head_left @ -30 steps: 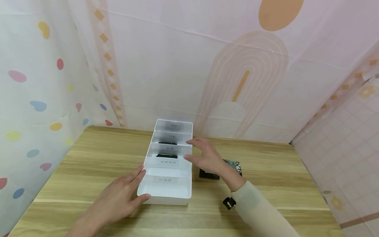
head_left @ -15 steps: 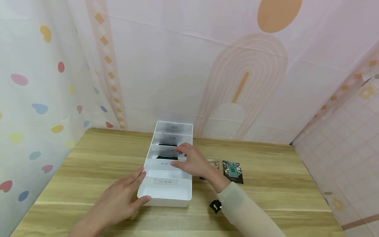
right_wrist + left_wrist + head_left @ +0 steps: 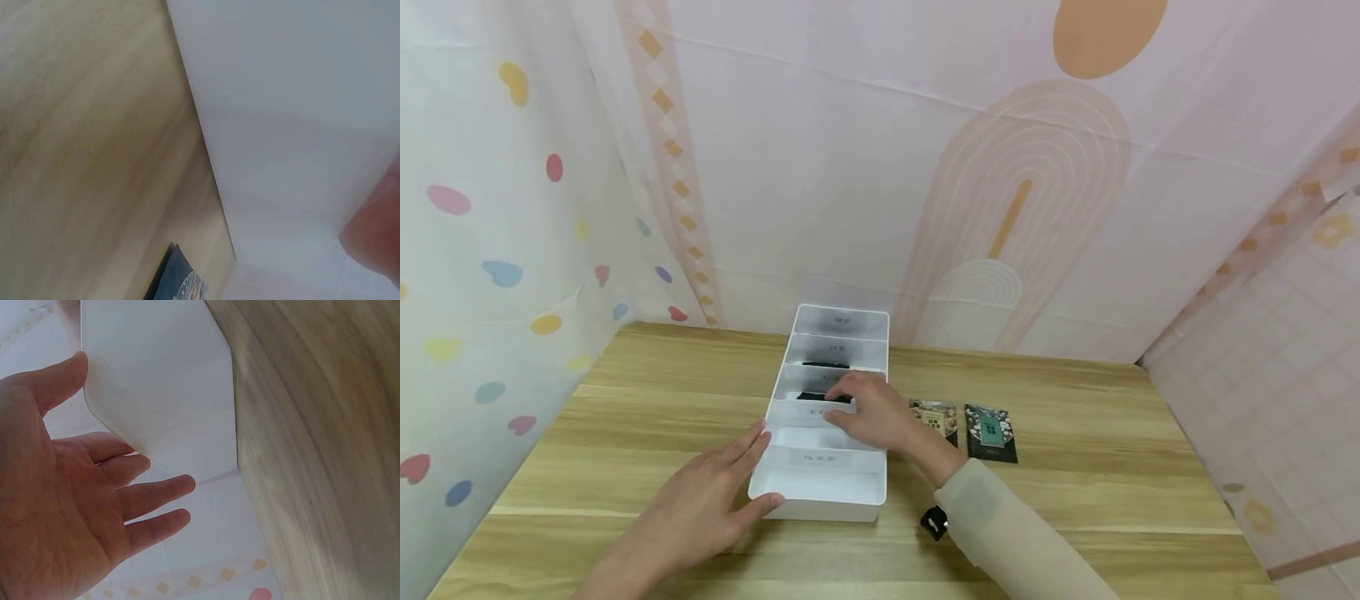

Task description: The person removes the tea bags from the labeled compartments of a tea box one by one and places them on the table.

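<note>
A long white box (image 3: 883,479) with crosswise dividers and small labels stands on the table. Dark flat packets show in it: one packet (image 3: 825,364) in the second compartment from the back, another packet (image 3: 811,397) in the third. My left hand (image 3: 703,492) rests at the box's near left corner, thumb at the front, fingers along the side. In the left wrist view those fingers (image 3: 153,500) are nearly straight. My right hand (image 3: 876,408) reaches over the right rim, its fingers at the third compartment's packet and thumb nearer me, a gap between them. Whether it touches the packet is unclear.
Two printed packets lie right of the box: a brown-patterned packet (image 3: 936,421), partly behind my right forearm, and a black-and-green packet (image 3: 991,433). Patterned cloth (image 3: 820,167) hangs behind the wooden table (image 3: 1112,467). A small black device (image 3: 935,523) sits at my right wrist.
My right hand has moved left from the box's right edge to over the third compartment, its thumb and fingers drawing closer together. The loose packets came into fuller view. My left hand stays put.
</note>
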Available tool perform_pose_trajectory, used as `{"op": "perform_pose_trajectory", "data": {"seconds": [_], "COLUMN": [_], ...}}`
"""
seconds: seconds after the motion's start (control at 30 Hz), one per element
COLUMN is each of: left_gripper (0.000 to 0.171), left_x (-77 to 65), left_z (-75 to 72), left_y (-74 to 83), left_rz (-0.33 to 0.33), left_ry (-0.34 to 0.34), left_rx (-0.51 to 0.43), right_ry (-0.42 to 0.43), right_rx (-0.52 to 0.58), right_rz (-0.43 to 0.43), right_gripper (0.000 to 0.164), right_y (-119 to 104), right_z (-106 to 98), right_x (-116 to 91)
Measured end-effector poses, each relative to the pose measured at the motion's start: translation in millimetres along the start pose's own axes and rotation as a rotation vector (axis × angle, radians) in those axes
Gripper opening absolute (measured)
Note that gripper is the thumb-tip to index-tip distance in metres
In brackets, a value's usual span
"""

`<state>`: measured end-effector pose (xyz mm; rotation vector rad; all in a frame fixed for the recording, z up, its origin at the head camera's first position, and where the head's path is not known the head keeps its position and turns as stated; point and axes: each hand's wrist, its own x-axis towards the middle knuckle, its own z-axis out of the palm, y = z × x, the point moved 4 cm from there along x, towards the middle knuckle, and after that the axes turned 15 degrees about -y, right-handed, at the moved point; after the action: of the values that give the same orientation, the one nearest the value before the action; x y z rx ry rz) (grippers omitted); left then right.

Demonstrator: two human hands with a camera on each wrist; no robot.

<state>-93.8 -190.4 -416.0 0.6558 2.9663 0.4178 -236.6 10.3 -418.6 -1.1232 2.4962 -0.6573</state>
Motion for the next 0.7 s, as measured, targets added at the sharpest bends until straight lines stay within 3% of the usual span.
{"op": "perform_pose_trajectory", "data": {"seconds": [0.3, 0.7], "left_gripper": [0.076, 0.075], "left_x": [0.0, -0.5], "left_z": [0.4, 0.4], "left_y": [0.3, -0.3], "left_rz": [0.005, 0.008], "left_ry": [0.001, 0.006], "left_rx": [0.005, 0.007], "right_ry": [0.058, 0.063], "right_rx": [-0.085, 0.011], "right_rz": [-0.062, -0.023], "right_gripper": [0.015, 0.011], "right_y": [-4.1, -0.7], "right_z": [0.3, 2.2], "right_x": [1.3, 2.5]}}
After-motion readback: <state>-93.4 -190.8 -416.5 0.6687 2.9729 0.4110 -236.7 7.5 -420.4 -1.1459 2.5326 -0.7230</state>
